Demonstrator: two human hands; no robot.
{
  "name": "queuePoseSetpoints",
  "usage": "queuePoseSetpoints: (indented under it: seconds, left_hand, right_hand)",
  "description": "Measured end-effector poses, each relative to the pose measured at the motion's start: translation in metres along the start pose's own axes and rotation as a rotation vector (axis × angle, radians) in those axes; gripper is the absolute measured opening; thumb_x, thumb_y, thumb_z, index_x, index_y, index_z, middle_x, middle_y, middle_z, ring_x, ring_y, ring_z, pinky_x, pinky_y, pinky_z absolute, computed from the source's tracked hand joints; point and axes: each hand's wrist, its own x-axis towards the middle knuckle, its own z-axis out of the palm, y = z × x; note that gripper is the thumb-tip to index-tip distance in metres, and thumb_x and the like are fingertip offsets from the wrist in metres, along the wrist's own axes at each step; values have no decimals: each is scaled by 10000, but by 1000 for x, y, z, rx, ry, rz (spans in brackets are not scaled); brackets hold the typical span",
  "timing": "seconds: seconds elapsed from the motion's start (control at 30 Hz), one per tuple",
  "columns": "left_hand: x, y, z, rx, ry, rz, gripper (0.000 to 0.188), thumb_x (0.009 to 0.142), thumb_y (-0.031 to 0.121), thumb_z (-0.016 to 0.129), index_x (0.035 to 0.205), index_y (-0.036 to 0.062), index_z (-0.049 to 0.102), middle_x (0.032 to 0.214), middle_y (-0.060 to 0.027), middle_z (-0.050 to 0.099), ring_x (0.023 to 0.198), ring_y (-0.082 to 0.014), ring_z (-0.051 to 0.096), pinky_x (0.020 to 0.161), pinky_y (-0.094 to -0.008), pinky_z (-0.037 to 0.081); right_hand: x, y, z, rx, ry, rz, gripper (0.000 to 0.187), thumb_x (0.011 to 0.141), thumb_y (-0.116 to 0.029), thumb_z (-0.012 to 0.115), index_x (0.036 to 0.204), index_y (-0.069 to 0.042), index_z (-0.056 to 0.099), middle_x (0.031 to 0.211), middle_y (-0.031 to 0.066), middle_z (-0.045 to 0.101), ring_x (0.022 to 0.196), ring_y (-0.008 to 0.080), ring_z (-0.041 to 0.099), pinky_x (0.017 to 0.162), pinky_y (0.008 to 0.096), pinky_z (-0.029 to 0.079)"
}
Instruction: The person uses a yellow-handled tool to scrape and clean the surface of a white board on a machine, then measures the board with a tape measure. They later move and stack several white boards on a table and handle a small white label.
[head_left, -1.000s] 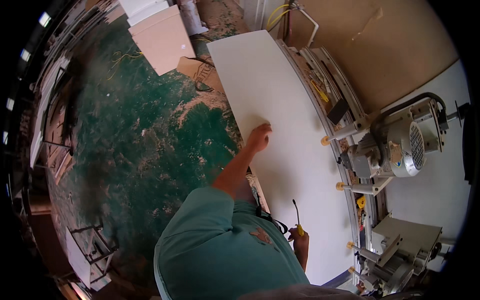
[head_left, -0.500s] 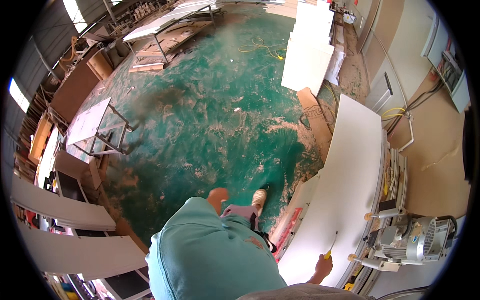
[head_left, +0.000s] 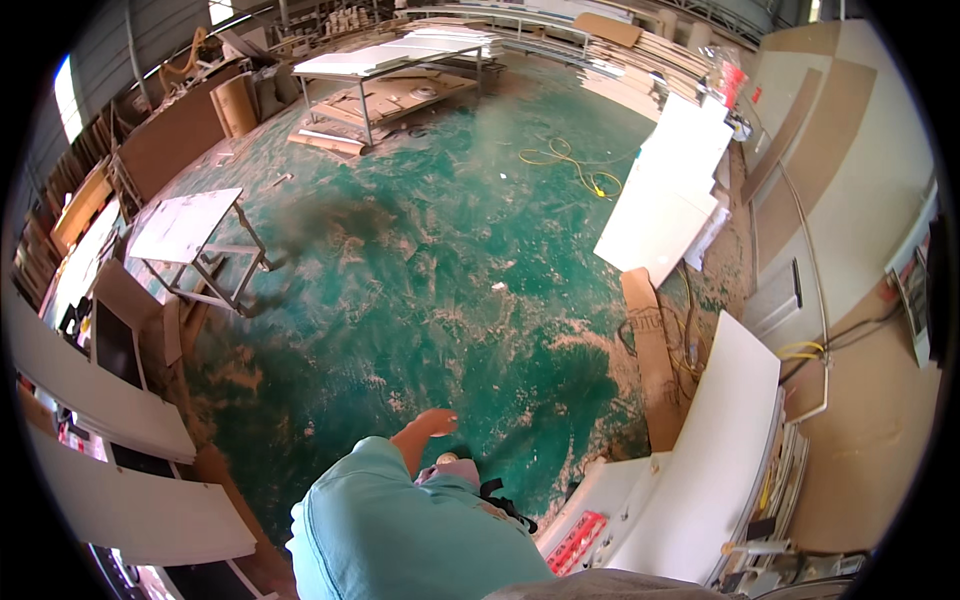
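Right hand and yellow-handled tool are now out of frame, grip can't be told; left hand (head_left: 435,422) hangs over green floor (head_left: 440,290), fingers unreadable, so no visible contact with white panel (head_left: 700,445), lower right.

The bare left forearm (head_left: 407,446) angles forward and rightward out of a loose teal sleeve (head_left: 350,485). The left hand (head_left: 436,422) hangs ahead of the torso (head_left: 430,530), pointing right, its finger pose too small to tell.
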Motion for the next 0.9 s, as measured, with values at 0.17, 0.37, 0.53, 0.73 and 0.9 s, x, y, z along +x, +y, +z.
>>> queuePoseSetpoints:
  seconds: [0.17, 0.37, 0.53, 0.73, 0.9]
  left_hand:
    - [64, -13, -60, -69, -64, 26, 480, 879, 418, 555, 1261, 135, 620, 1245, -134, 643, 1186, -364, 578, 960, -472, 476]
    - [168, 11, -173, -139, -122, 266, 461, 892, 391, 561, 1276, 139, 604, 1232, -136, 647, 1171, -354, 585, 964, -475, 472]
    - [246, -1, -277, -314, 92, 115, 484, 913, 422, 526, 1317, 159, 574, 1292, -129, 620, 1184, -366, 574, 994, -475, 456]
    - [246, -150, -329, -107, 16, -251, 500, 914, 470, 499, 1306, 172, 583, 1300, -116, 617, 1182, -377, 577, 982, -466, 468]
    - [97, -304, -340, 148, 169, -680, 320, 887, 331, 541, 1050, 129, 728, 1105, -145, 703, 1021, -360, 662, 883, -462, 530]
  right_hand:
    - [8, -224, 0, 115, -106, -333, 588, 883, -433, 633, 1370, -147, 469, 1170, 177, 548, 1048, 387, 593, 863, 500, 516]
    - [0, -486, -19, 280, -285, -696, 559, 888, -426, 624, 1338, -119, 499, 1164, 193, 571, 1054, 390, 597, 863, 501, 515]
    - [1, -655, 18, 256, -447, -844, 537, 892, -420, 616, 1312, -97, 523, 1159, 206, 590, 1059, 393, 599, 863, 502, 515]
    - [81, -761, 110, -61, -609, -651, 517, 897, -412, 607, 1280, -69, 553, 1153, 221, 613, 1065, 396, 603, 862, 502, 514]
    - [197, -904, 160, -278, -651, -587, 504, 901, -406, 599, 1253, -47, 578, 1148, 234, 632, 1070, 399, 605, 862, 503, 513]
